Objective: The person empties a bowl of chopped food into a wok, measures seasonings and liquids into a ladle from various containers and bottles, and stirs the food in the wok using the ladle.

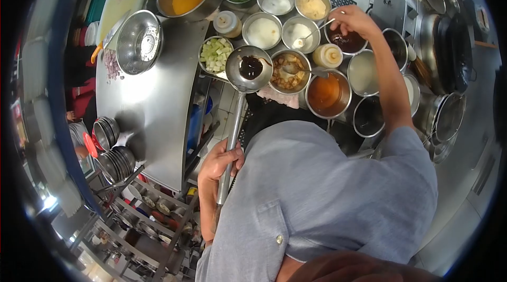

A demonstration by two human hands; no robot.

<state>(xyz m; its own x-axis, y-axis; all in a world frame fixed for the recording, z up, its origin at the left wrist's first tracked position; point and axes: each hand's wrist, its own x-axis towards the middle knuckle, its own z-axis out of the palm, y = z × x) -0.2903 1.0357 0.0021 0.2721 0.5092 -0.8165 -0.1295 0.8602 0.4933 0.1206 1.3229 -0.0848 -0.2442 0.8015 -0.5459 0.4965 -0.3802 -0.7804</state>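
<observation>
My left hand [221, 159] is closed around the long metal handle of a big ladle [236, 123]. Dark brown sauce [250, 67] lies in the ladle's bowl, beside a container of diced pale-green vegetable [215, 56]. My right hand [353, 21] pinches the thin handle of a small spoon [318, 30]. The spoon's tip, carrying some white stuff, is in or just over a metal bowl of white powder [305, 29]. Below my right hand stands a pot of dark red-brown sauce [346, 42]. A bowl of brown chunks with a spoon in it [288, 73] sits right of the ladle.
Around these crowd an orange-liquid pot [328, 94], squeeze bottles [327, 56] and bowls of white [264, 31] and pale-yellow seasoning [312, 5]. At left, a steel counter [142, 107] carries a colander [139, 42] and an orange-handled knife [97, 52]. Stacked metal bowls [114, 163] stand nearer.
</observation>
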